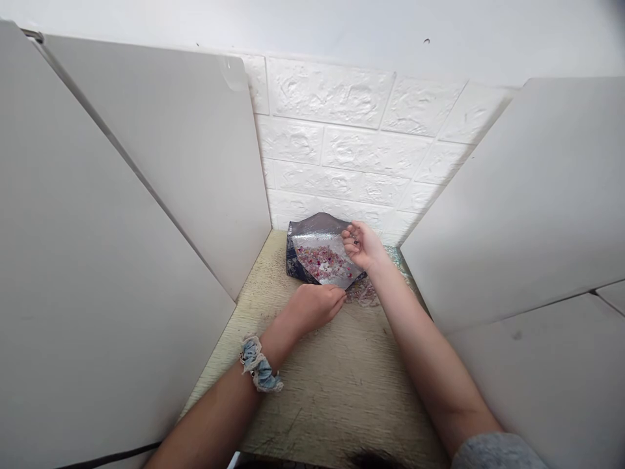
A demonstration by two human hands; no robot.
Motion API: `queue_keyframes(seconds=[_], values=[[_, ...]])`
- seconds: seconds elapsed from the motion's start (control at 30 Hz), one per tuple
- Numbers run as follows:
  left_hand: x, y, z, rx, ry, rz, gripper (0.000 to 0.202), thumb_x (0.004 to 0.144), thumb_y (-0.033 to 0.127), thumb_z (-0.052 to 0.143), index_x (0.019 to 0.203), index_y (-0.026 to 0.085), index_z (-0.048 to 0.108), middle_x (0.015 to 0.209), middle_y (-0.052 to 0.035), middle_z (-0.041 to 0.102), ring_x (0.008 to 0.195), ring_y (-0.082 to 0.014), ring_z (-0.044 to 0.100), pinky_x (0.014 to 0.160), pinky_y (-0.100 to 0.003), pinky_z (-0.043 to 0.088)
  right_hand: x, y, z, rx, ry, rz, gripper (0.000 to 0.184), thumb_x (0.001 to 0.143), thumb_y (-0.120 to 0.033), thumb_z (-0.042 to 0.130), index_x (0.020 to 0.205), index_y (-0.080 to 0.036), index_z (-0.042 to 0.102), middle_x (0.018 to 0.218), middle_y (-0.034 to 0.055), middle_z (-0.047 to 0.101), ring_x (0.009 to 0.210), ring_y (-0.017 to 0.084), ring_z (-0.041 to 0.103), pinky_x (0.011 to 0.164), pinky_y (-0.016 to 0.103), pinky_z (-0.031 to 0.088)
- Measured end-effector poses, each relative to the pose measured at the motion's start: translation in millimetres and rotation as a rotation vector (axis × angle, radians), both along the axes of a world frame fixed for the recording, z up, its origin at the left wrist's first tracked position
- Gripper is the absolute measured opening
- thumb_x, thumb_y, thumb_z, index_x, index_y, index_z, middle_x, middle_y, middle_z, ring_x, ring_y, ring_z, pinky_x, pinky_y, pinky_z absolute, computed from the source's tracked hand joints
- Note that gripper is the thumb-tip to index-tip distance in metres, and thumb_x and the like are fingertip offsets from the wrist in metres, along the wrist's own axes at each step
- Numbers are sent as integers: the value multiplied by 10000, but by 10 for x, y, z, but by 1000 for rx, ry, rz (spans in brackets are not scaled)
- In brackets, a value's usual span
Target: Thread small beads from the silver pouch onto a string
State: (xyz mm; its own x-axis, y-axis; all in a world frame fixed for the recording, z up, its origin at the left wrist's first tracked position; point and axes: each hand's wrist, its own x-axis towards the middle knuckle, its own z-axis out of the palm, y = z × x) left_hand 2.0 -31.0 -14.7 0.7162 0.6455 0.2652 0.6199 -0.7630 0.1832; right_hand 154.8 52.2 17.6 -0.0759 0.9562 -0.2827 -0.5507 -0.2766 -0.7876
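A bag point(294, 260) with a dark patterned outside and a shiny silver lining leans back near the wall, its mouth open towards me. Inside lie many small pink, red and clear beads point(322, 260). My left hand point(315, 307), a blue scrunchie point(261, 365) round its wrist, is closed at the bag's front lip; its fingertips are partly hidden. At the bag's right edge my right hand point(360, 245) is raised with curled fingers. A tiny dark spot shows between them, too small to name. Loose beads point(364, 293) are heaped on the table beside the bag's right front.
The narrow wooden table point(342, 378) runs up to a white brick-patterned wall point(361, 150). Tall pale panels stand on the left point(170, 143) and right point(512, 195). A shiny clear wrapper point(393, 254) lies behind my right forearm.
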Motion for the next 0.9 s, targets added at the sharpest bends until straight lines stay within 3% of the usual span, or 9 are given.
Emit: queue_keyframes(seconds=[0.07, 0.13, 0.2, 0.27, 0.33, 0.47, 0.67, 0.9], values=[[1, 2, 0, 3, 14, 1, 317, 863, 279, 280, 797, 156, 565, 762, -37, 623, 630, -123, 568, 515, -219, 371, -22, 10, -78, 84, -335, 9, 232, 763, -352, 447, 644, -152, 457, 442, -61, 310, 352, 31, 168, 326, 161, 132], [1, 10, -12, -7, 19, 6, 317, 860, 285, 286, 803, 159, 570, 753, -40, 623, 620, -124, 568, 516, -221, 378, -35, 21, -168, 169, -840, 56, 272, 737, -392, 488, 647, -140, 534, 409, -53, 299, 368, 47, 210, 361, 186, 173], [1, 22, -32, -12, 20, 11, 304, 857, 288, 294, 825, 166, 572, 756, -38, 623, 615, -125, 569, 513, -222, 384, -46, 32, -254, 232, -1384, 191, 228, 714, -322, 528, 622, -122, 588, 428, -11, 401, 419, 70, 321, 423, 205, 242], [0, 33, -52, -2, 26, 9, 296, 857, 284, 296, 852, 172, 570, 767, -34, 623, 620, -128, 574, 502, -222, 383, -60, 38, -318, 282, -1708, 383, 165, 714, -220, 515, 645, -121, 628, 530, 33, 528, 504, 99, 423, 492, 213, 291], [-1, 39, -62, 7, 39, 10, 291, 856, 280, 298, 873, 177, 569, 775, -29, 625, 626, -128, 578, 491, -220, 378, -68, 34, -340, 311, -1796, 516, 173, 720, -162, 482, 693, -132, 651, 635, 56, 596, 574, 119, 478, 539, 214, 314], [-3, 34, -51, 8, 57, 19, 299, 858, 280, 290, 886, 180, 571, 774, -24, 626, 630, -119, 577, 491, -212, 375, -38, 9, -274, 331, -1780, 612, 198, 734, -172, 462, 730, -137, 657, 717, 64, 634, 626, 136, 523, 572, 209, 338], [-2, 32, -54, 31, 40, 12, 318, 866, 293, 264, 848, 190, 564, 779, -13, 622, 635, -126, 578, 483, -224, 371, 31, 26, -225, 256, -1828, 505, 324, 748, -92, 374, 963, -119, 615, 979, 115, 614, 865, 179, 553, 671, 210, 370], [-2, 35, -73, 43, 34, 7, 319, 865, 293, 261, 836, 186, 560, 759, -17, 617, 618, -122, 573, 467, -223, 358, 11, 43, -275, 218, -1834, 537, 357, 712, -53, 417, 979, -172, 621, 971, 88, 620, 865, 169, 568, 685, 194, 376]])
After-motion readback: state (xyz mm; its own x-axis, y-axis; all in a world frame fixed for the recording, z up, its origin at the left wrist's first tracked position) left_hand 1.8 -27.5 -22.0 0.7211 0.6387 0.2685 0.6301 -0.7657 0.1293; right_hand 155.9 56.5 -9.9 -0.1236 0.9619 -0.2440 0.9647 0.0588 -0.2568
